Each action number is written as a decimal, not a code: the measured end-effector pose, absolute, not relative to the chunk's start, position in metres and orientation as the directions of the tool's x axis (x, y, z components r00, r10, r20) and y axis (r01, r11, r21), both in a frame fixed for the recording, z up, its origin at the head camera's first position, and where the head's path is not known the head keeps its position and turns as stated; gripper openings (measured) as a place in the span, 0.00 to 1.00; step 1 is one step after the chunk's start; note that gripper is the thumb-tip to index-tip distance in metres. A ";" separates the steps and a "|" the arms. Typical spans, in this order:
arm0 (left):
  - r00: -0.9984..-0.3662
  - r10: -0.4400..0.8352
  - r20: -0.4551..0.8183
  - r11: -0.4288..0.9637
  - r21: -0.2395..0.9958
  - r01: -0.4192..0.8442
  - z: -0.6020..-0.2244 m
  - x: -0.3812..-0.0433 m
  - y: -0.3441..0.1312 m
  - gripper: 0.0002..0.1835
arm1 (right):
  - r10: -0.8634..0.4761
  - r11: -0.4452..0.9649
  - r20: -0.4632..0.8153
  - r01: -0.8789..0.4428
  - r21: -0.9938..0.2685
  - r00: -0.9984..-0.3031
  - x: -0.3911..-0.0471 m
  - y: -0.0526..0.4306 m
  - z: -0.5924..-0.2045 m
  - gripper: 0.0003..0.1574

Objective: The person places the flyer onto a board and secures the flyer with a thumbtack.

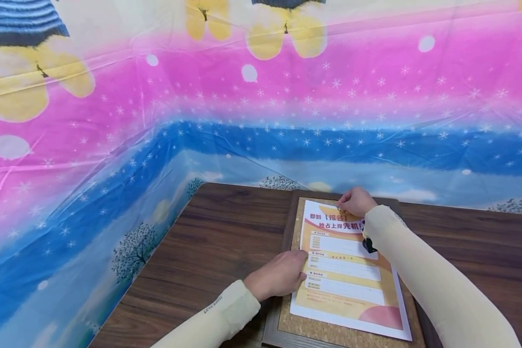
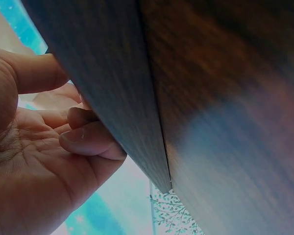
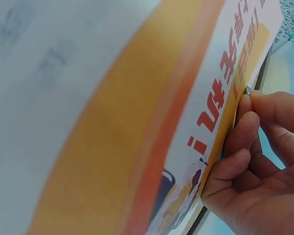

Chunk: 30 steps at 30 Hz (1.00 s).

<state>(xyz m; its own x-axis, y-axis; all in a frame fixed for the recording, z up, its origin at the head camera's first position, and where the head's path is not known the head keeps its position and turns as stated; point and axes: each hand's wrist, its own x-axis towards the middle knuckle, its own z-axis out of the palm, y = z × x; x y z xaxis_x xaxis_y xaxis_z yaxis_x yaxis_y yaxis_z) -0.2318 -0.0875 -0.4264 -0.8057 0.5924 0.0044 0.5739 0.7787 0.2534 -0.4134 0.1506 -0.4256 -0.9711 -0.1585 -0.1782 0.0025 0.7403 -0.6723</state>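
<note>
A printed poster sheet point(image 1: 343, 270) in yellow, white and red lies on a cork board point(image 1: 315, 328) with a dark wooden frame. At the sheet's top edge my right hand point(image 1: 357, 202) pinches a small shiny metal pin, which looks like a thumbtack point(image 3: 249, 90), between thumb and finger. Whether its point is in the cork is hidden. My left hand point(image 1: 280, 274) rests at the board's left side, fingertips touching the sheet's left edge. In the left wrist view, that hand point(image 2: 44, 132) lies against the frame's side point(image 2: 108, 88), some fingers bent.
The board lies on a dark wood-grain table point(image 1: 226, 241). A printed cloth point(image 1: 287, 106) in pink and blue hangs behind and to the left of the table, close to its edges. A dark object point(image 1: 368, 242) is at the right wrist.
</note>
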 end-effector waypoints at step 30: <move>-0.797 0.603 -0.004 0.768 0.273 0.580 -0.429 -0.234 -0.087 0.14 | -0.103 0.755 -0.116 -0.001 -0.656 -0.988 -0.403 0.142 -0.420 0.09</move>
<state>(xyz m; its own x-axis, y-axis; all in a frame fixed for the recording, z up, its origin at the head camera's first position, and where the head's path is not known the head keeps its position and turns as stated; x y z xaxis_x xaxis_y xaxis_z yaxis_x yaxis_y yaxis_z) -0.2342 -0.0871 -0.4286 -0.7974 0.6034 -0.0042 0.5796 0.7679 0.2726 -0.4030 0.1419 -0.4202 -0.9879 -0.1028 -0.1164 -0.0012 0.7546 -0.6562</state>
